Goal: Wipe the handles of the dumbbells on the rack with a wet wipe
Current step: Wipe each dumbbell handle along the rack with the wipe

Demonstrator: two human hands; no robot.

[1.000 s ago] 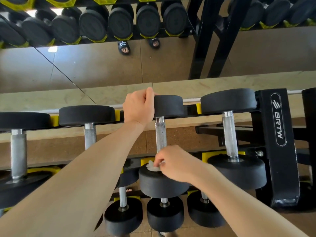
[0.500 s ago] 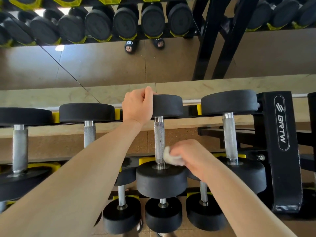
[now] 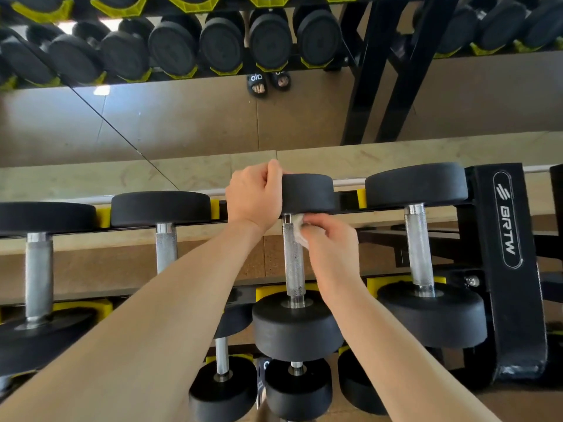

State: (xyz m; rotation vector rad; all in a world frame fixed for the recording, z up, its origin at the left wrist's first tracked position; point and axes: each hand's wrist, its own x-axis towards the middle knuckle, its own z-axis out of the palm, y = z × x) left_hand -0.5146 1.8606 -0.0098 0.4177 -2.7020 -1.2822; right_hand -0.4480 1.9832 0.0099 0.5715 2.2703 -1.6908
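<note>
**Wipe climbs to the far end of the handle**

Since half a second ago the right hand (image 3: 330, 242) has slid the wet wipe (image 3: 298, 229) from the near end of the handle (image 3: 293, 263) up toward 12 o'clock, just under the far weight head (image 3: 307, 192). Both forearms are cut off by the lower edge and cover parts of the lower-tier dumbbells. Most of the wipe is hidden inside the curled fingers, which pinch it against the steel. This handle's long axis runs 6 to 12 o'clock, on the top tier of the rack (image 3: 505, 269). Farther off, the left hand (image 3: 254, 197) grips that head's 9 o'clock side, fingers wrapped over its rim.
</note>
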